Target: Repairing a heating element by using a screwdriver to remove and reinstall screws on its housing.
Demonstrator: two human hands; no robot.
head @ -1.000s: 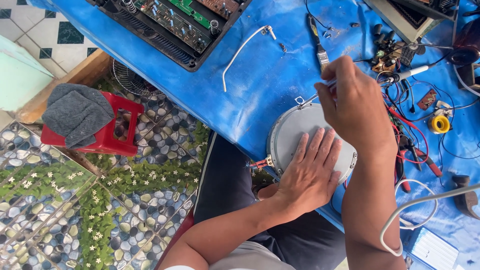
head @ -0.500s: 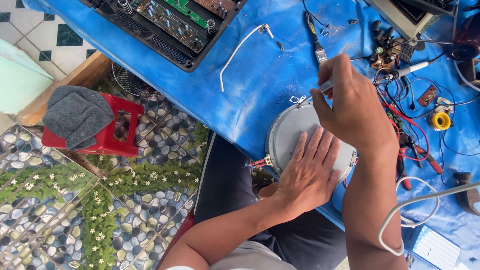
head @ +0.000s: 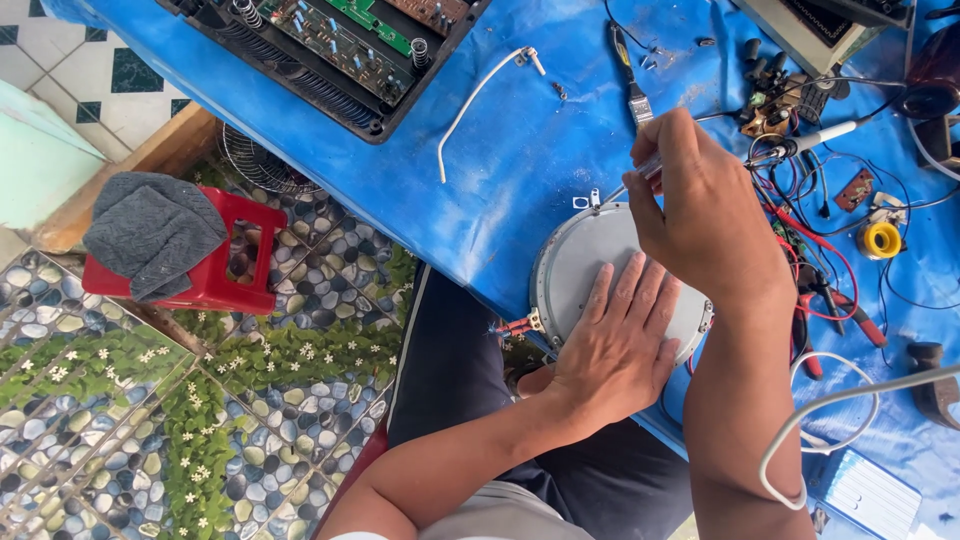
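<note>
A round grey metal plate (head: 578,262) lies at the near edge of the blue-covered table (head: 500,170), with a small bracket on its far rim and red wire leads at its near left. My left hand (head: 618,345) rests flat on the plate, fingers spread. My right hand (head: 700,205) hovers above the plate's far side, fingers closed around a thin tool whose silvery end (head: 650,168) shows by my thumb. The tool's tip is hidden behind my hand.
An open black chassis with circuit boards (head: 330,50) sits at the far left. A bent white tube (head: 470,100), a brush (head: 630,70), red-handled pliers (head: 835,310), a yellow spool (head: 882,240) and tangled wires crowd the right. A red stool with grey cloth (head: 175,245) stands on the floor.
My right hand has shifted slightly toward the far edge of the plate and to the right. My left hand stays pressed on the plate.
</note>
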